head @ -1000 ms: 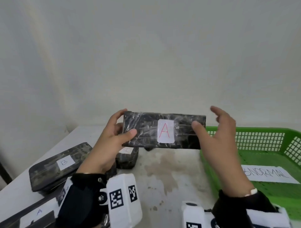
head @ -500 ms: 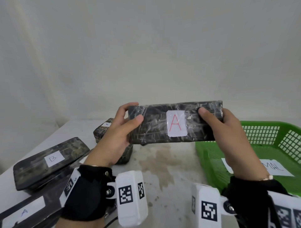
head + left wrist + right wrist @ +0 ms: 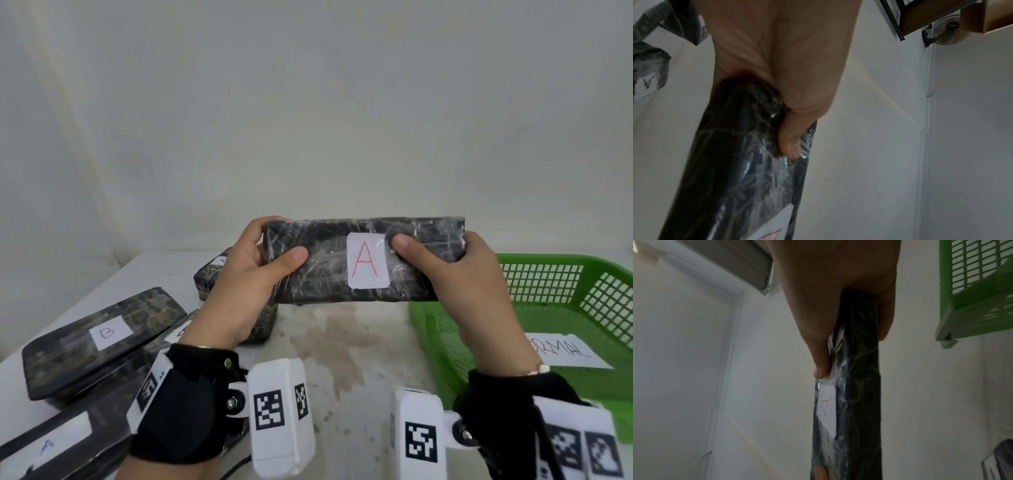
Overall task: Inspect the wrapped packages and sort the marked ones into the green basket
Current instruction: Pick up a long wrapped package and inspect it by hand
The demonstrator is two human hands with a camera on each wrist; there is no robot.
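Observation:
A dark package wrapped in clear film point(image 3: 329, 270) is held up above the table, its white label with a red "A" facing me. My left hand point(image 3: 253, 270) grips its left end, thumb on the front. My right hand point(image 3: 455, 270) grips its right end, thumb beside the label. In the left wrist view the thumb presses the package point(image 3: 740, 170); in the right wrist view the package point(image 3: 855, 394) shows edge-on in the grip. The green basket point(image 3: 555, 284) stands on the table at the right, just below and behind the package's right end.
More wrapped packages lie at the left: one labelled "B" point(image 3: 102, 339), one labelled "A" point(image 3: 44, 448) at the front corner, another point(image 3: 212, 277) behind my left hand. A paper sheet with writing point(image 3: 565, 349) lies in the basket. The table point(image 3: 342, 359) has a stain in the middle.
My right hand, open beside the package a second ago, has closed on its right end. The package has risen and shifted right, towards the basket.

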